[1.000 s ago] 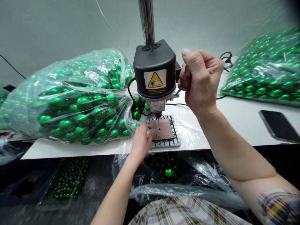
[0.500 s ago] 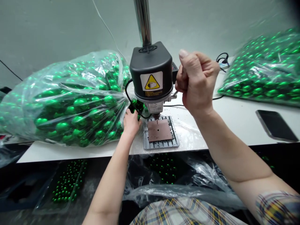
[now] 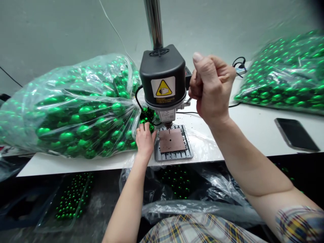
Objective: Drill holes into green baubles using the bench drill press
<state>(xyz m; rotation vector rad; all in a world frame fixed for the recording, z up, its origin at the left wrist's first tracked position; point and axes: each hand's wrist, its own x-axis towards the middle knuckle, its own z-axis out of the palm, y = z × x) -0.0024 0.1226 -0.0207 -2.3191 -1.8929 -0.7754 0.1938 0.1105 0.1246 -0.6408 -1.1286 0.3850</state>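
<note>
My right hand (image 3: 215, 89) is closed in a fist beside the small bench drill press (image 3: 163, 77). It grips the press's feed lever (image 3: 186, 103), most of which the fingers hide. My left hand (image 3: 145, 140) lies palm down at the mouth of the clear bag of shiny green balls (image 3: 86, 114). Its fingers are stretched out with the thumb apart, fingertips at several loose green balls (image 3: 148, 119). What lies under the palm is hidden. A thin drill bit points down at a brownish square plate (image 3: 172, 144) with a dark hole, set on the slotted metal base (image 3: 188, 153).
Another bag of green balls (image 3: 286, 77) stands at the right on the white table (image 3: 255, 135). A phone (image 3: 296, 135) lies near the front edge. Below the table are a clear bin of green balls (image 3: 72, 199) and crumpled plastic sheeting (image 3: 197, 206). Dark crumbs dot the base.
My left hand has drawn back toward me from among the loose balls, uncovering more of them, and its thumb stands apart. My right fist stays at the lever.
</note>
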